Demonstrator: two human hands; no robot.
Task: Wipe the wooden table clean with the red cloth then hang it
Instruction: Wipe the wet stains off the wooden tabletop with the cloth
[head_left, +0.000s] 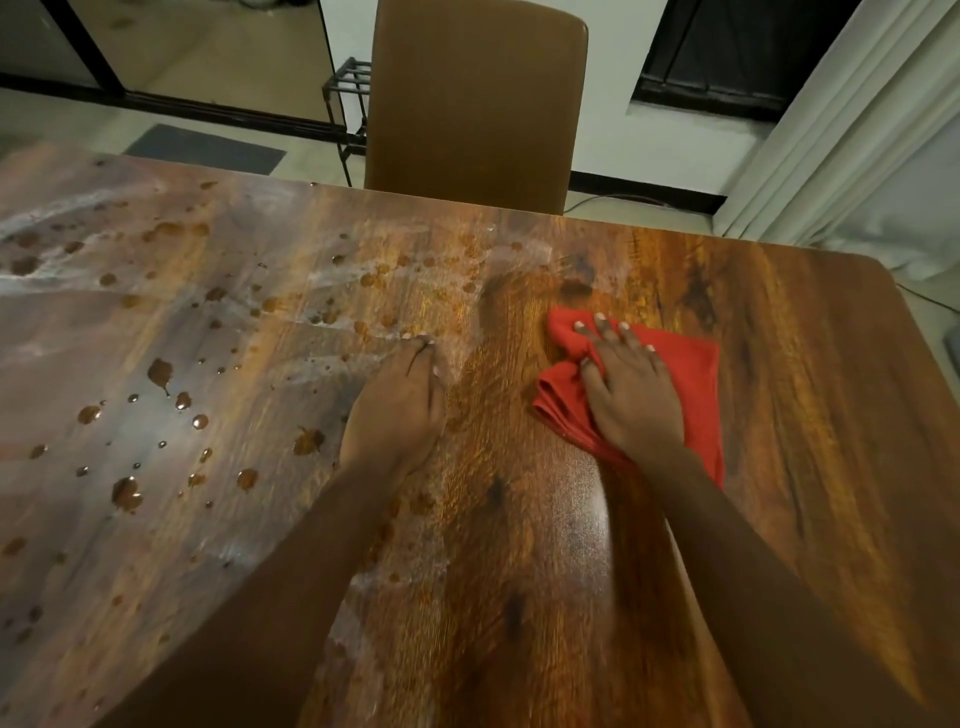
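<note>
The red cloth (691, 364) lies bunched on the wooden table (805, 415), right of centre. My right hand (631, 387) presses flat on it with the fingers spread and straight. My left hand (397, 410) rests on the bare wood to the left of the cloth, fingers together and extended, its fingertips at the edge of the wet area. Water drops and whitish smears (156, 374) cover the left half of the table. The wood around and right of the cloth looks dry and glossy.
A brown chair (475, 104) stands pushed in at the table's far edge. Behind it is a black metal rack (345, 98). White curtains (852, 130) hang at the right. A dark floor mat (205, 148) lies beyond the table's far left.
</note>
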